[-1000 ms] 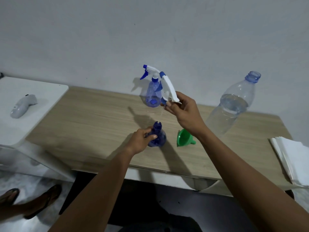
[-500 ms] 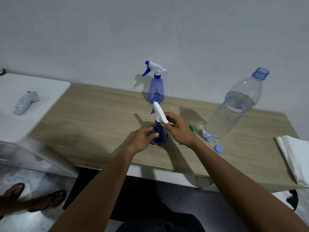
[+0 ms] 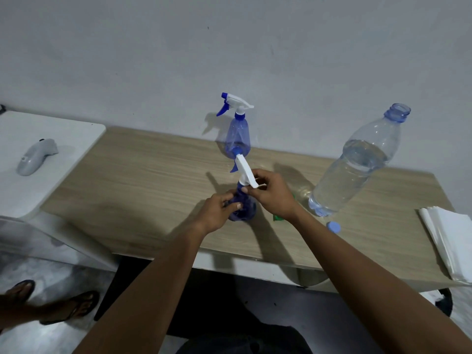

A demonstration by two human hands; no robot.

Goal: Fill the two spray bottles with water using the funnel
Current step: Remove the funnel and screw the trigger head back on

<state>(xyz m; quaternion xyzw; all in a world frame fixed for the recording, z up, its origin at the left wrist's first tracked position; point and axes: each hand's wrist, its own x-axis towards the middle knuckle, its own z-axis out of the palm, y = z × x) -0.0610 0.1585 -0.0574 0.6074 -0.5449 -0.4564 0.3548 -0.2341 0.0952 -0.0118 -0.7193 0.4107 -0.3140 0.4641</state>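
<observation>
A small blue spray bottle (image 3: 245, 210) stands near the front of the wooden table (image 3: 153, 180). My left hand (image 3: 218, 212) grips its body. My right hand (image 3: 270, 194) pinches the white spray head (image 3: 244, 172), which sits on the bottle's neck. A second blue spray bottle (image 3: 237, 135), its head on, stands at the back by the wall. The green funnel (image 3: 278, 217) lies mostly hidden behind my right wrist. A large clear water bottle (image 3: 355, 164), uncapped and partly full, stands to the right.
A blue cap (image 3: 333, 227) lies by the water bottle's base. White tissues (image 3: 449, 238) are stacked at the table's right end. A grey handheld device (image 3: 35, 157) lies on the white surface (image 3: 63, 134) to the left. Feet in sandals (image 3: 51, 305) stand on the floor at lower left.
My right hand has brought the spray head down from above onto the front bottle's neck. My left hand has kept its grip on that bottle. The funnel has become hidden behind my wrist.
</observation>
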